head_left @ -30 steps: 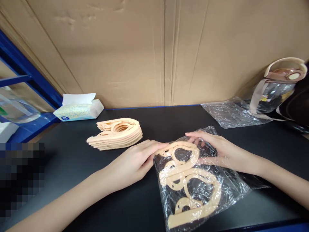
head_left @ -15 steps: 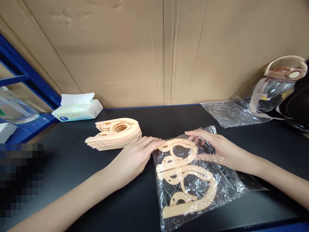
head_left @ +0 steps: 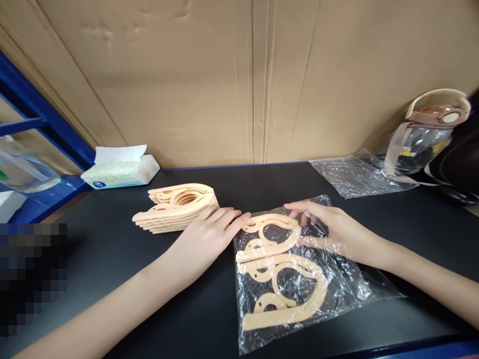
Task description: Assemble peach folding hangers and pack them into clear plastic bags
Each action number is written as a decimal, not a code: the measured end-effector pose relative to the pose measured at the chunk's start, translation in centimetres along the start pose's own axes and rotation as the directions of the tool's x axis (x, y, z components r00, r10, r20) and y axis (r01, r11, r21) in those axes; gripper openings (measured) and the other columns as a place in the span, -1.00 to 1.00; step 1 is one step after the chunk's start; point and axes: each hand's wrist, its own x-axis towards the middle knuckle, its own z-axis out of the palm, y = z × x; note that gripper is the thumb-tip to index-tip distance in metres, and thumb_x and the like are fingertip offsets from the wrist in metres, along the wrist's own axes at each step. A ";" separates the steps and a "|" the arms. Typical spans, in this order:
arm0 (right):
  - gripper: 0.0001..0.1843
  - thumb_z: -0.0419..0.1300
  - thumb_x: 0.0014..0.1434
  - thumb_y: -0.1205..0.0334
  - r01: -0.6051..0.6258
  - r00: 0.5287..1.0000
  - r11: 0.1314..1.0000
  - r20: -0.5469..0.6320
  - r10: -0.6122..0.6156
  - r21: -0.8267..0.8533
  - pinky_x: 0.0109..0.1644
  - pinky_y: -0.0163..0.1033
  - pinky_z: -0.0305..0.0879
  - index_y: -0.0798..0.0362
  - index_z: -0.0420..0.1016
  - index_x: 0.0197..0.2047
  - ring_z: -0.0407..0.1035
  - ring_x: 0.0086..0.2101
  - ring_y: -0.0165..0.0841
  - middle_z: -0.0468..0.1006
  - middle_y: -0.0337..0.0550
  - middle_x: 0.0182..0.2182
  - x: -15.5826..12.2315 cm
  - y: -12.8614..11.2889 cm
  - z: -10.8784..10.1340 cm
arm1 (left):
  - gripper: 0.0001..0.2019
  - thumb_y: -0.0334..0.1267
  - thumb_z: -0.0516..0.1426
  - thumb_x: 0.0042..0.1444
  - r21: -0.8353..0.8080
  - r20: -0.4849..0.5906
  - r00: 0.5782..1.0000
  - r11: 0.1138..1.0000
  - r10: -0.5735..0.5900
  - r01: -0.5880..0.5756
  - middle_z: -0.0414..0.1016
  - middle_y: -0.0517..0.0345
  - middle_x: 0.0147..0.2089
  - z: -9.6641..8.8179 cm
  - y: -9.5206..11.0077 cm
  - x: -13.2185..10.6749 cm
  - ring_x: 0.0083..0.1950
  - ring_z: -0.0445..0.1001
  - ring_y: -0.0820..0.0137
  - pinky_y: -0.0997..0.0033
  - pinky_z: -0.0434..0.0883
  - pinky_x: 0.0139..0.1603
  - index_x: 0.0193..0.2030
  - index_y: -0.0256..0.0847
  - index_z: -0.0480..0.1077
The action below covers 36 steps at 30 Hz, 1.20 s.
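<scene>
A clear plastic bag (head_left: 262, 344) lies on the black tabletop with two beige folding hangers (head_left: 318, 294) inside, one nearer me than the other. My right hand (head_left: 329, 227) holds the bag at its far right, index finger and thumb around the curved end of the farther hanger through the film. At the bag's far left corner, my left hand (head_left: 209, 234) rests palm down, fingers stretched out, one fingertip touching the film. Its thumb is hidden. Just beyond the left hand is a stack of several matching hangers (head_left: 179, 207), partly covered by the fingers.
A tissue pack (head_left: 119, 169) stands at the back left, by a blue metal frame (head_left: 71, 134). Another clear plastic bag (head_left: 355, 174) lies at the back right, beside a strapped water bottle (head_left: 426, 139). A cardboard wall (head_left: 187, 89) closes the back of the table (head_left: 149, 319).
The bag with its hangers has shifted slightly left. My left hand's fingers have spread and drawn back a little from the bag; the right hand stays on it.
</scene>
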 end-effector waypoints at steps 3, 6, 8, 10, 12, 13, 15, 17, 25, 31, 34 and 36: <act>-0.40 0.20 0.23 -0.06 0.021 1.000 1.000 0.023 -0.021 0.018 -0.14 -0.20 0.40 -0.15 0.20 0.28 0.41 -0.23 -0.36 0.54 -0.22 -0.07 -0.1 -0.3 -0.2 | -0.55 -0.63 -0.14 0.25 0.100 -0.045 0.999 0.995 0.030 -0.025 0.50 -0.09 0.11 0.1 -0.2 0.0 0.17 0.42 0.12 0.14 0.31 0.14 0.16 -0.39 0.40; -0.39 0.20 0.24 -0.07 -0.011 1.000 1.000 0.023 0.011 0.022 -0.13 -0.20 0.40 -0.20 0.17 0.29 0.42 -0.24 -0.37 0.57 -0.25 -0.07 -0.3 -0.4 -0.4 | -0.54 -0.61 -0.15 0.26 0.132 -0.089 0.994 0.990 0.060 -0.048 0.48 -0.07 0.15 -0.2 -0.1 0.0 0.17 0.42 0.14 0.15 0.29 0.14 0.16 -0.36 0.40; -0.42 0.18 0.25 -0.06 -0.038 0.999 0.999 0.026 0.037 0.030 -0.15 -0.21 0.40 -0.21 0.16 0.29 0.43 -0.25 -0.38 0.58 -0.28 -0.09 -0.4 -0.4 -0.6 | -0.57 -0.58 -0.11 0.27 0.135 -0.138 0.988 0.990 0.065 -0.046 0.48 -0.05 0.16 -0.9 0.1 0.1 0.16 0.42 0.15 0.16 0.29 0.14 0.17 -0.35 0.38; -0.45 0.16 0.28 -0.04 -0.058 0.998 0.998 0.024 0.057 0.038 -0.16 -0.23 0.40 -0.20 0.17 0.28 0.45 -0.27 -0.39 0.60 -0.29 -0.14 -0.5 -0.4 -0.8 | -0.63 -0.49 -0.04 0.29 0.140 -0.199 0.979 0.990 0.046 -0.018 0.48 -0.05 0.17 -1.7 0.2 0.2 0.17 0.41 0.13 0.16 0.29 0.14 0.18 -0.35 0.38; -0.48 0.14 0.29 0.01 -0.078 0.997 0.996 0.004 0.078 0.031 -0.15 -0.23 0.40 -0.18 0.19 0.28 0.47 -0.28 -0.39 0.62 -0.30 -0.20 -0.5 -0.4 -1.0 | -0.67 -0.38 0.00 0.32 0.146 -0.249 0.968 0.988 -0.015 0.053 0.47 -0.09 0.17 -2.5 -0.2 0.3 0.19 0.40 0.10 0.14 0.31 0.13 0.17 -0.36 0.37; -0.50 0.13 0.30 0.02 -0.089 0.996 0.996 -0.010 0.089 0.021 -0.14 -0.23 0.40 -0.17 0.20 0.27 0.48 -0.29 -0.38 0.63 -0.30 -0.23 -0.5 -0.3 -1.1 | -0.66 -0.33 0.00 0.33 0.148 -0.263 0.963 0.983 -0.063 0.105 0.46 -0.14 0.18 -2.8 -0.5 0.3 0.19 0.40 0.07 0.12 0.31 0.13 0.18 -0.38 0.37; -0.53 0.10 0.31 0.03 -0.108 0.994 0.994 -0.030 0.108 -0.002 -0.14 -0.21 0.40 -0.16 0.22 0.26 0.49 -0.29 -0.37 0.63 -0.30 -0.27 -0.5 -0.3 -1.1 | -0.56 -0.17 -0.03 0.36 0.165 -0.261 0.949 0.961 -0.175 0.222 0.40 -0.28 0.20 -3.0 -1.5 0.2 0.21 0.37 -0.03 0.03 0.30 0.16 0.21 -0.48 0.32; -0.55 0.07 0.33 0.03 -0.112 0.993 0.993 -0.034 0.111 -0.022 -0.15 -0.19 0.40 -0.16 0.24 0.26 0.50 -0.30 -0.35 0.62 -0.28 -0.29 -0.6 -0.2 -1.1 | -0.38 0.03 -0.10 0.36 0.187 -0.231 0.935 0.930 -0.271 0.316 0.33 -0.41 0.24 -2.8 -2.7 -0.2 0.24 0.33 -0.14 -0.07 0.26 0.20 0.24 -0.57 0.26; -0.58 0.04 0.33 0.02 -0.089 0.995 0.994 -0.057 0.086 -0.063 -0.20 -0.20 0.44 -0.11 0.30 0.22 0.52 -0.31 -0.34 0.63 -0.25 -0.31 -0.5 -0.2 -1.5 | -0.13 0.27 -0.40 0.29 0.204 -0.036 0.959 0.937 -0.281 0.283 0.49 -0.34 -0.01 -1.3 -6.2 -1.5 0.01 0.47 -0.08 -0.23 0.13 0.25 0.17 -0.48 0.34; -0.59 0.04 0.34 0.08 -0.079 0.996 0.993 -0.057 0.075 -0.082 -0.19 -0.25 0.42 -0.13 0.28 0.22 0.52 -0.30 -0.38 0.62 -0.30 -0.30 -0.7 -0.1 -1.6 | -0.14 0.27 -0.39 0.28 0.204 -0.067 0.965 0.943 -0.254 0.262 0.44 -0.33 -0.01 -2.5 -5.4 -0.7 0.05 0.43 -0.07 -0.22 0.16 0.25 0.12 -0.49 0.34; -0.58 0.04 0.32 0.13 -0.067 0.994 0.992 -0.093 0.056 -0.110 -0.20 -0.25 0.42 -0.12 0.27 0.23 0.52 -0.29 -0.38 0.61 -0.29 -0.29 -0.8 -0.1 -1.7 | -0.21 0.19 -0.35 0.33 0.195 -0.078 0.955 0.935 -0.285 0.295 0.38 -0.33 0.06 -3.5 -4.3 -0.3 0.09 0.39 -0.03 -0.11 0.22 0.24 0.17 -0.54 0.27; -0.58 0.05 0.31 0.15 -0.060 0.989 0.989 -0.142 0.041 -0.132 -0.21 -0.25 0.42 -0.11 0.28 0.22 0.52 -0.29 -0.37 0.61 -0.26 -0.28 -0.8 -0.2 -1.9 | -0.19 0.29 -0.29 0.28 0.140 -0.164 0.955 0.952 -0.248 0.271 0.39 -0.25 0.02 -3.9 -3.3 -0.1 0.04 0.40 -0.01 -0.06 0.31 0.15 0.18 -0.49 0.26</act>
